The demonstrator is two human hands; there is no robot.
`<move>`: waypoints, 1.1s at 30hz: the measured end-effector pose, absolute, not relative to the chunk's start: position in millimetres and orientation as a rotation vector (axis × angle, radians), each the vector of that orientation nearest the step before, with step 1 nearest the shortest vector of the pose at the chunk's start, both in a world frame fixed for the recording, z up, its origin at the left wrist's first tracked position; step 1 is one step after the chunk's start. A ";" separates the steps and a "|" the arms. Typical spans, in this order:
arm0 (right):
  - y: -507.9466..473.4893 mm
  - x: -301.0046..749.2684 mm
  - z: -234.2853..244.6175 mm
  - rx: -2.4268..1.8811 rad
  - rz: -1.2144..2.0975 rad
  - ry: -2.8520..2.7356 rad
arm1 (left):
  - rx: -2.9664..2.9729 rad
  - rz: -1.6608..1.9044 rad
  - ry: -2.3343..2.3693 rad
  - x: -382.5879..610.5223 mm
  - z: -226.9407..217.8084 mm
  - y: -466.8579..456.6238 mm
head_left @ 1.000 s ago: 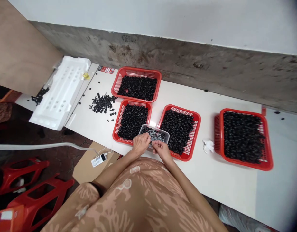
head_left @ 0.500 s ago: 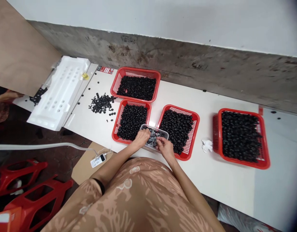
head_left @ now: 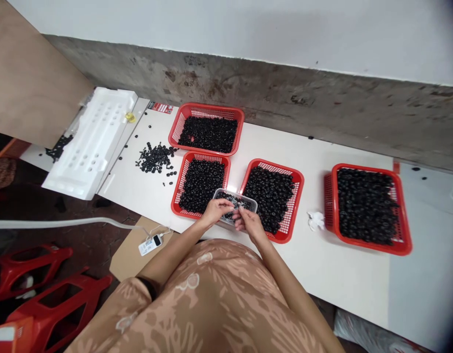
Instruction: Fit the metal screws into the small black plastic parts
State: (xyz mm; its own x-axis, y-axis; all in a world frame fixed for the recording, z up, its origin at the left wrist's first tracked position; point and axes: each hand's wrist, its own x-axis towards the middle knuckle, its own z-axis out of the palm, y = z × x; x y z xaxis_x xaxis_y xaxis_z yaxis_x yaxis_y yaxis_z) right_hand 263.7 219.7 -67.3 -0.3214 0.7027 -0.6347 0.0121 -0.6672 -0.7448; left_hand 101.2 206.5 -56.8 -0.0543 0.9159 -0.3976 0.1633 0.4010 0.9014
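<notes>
A see-through plastic tub (head_left: 253, 201) holding small black and silvery pieces sits between and partly over two red baskets. Above its contents, my left hand (head_left: 216, 212) has thumb and fingertips pinched together. My right hand (head_left: 250, 223) faces it over the tub's right half, its thumb and forefinger closed and the other fingers curled. The fingertips nearly meet; anything in them is too small to name. Left of the tub stands a red basket (head_left: 173, 202) full of black ring-shaped parts. To the right, another red basket (head_left: 299, 189) contains similar round black parts.
Further back is a red basket (head_left: 243, 115) of small black pieces. A loose pile of black parts (head_left: 155, 158) lies left, near a white foam tray (head_left: 88, 142). At right stand a crumpled white tissue (head_left: 315, 220) and a full red basket (head_left: 406, 235). Red stools (head_left: 60, 294) are below left.
My left hand has lifted out of the tub's pieces and moved slightly right. My right hand has risen a little, and the fingertips of both hands have come closer together.
</notes>
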 end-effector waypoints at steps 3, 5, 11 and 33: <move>218.8 259.8 -60.9 -1.378 2.140 -0.813 | 0.984 0.882 1.498 101.7 -54.3 201.6; 218.3 260.5 -58.0 -1.346 2.176 -0.808 | 1.044 0.865 1.508 100.2 -52.4 199.9; 217.6 269.6 -55.8 -1.329 2.186 -0.763 | 1.068 0.815 1.456 102.6 -51.0 202.8; 215.5 298.6 -57.0 -1.454 1.958 -0.802 | 2.334 -0.208 1.302 99.2 -67.9 215.5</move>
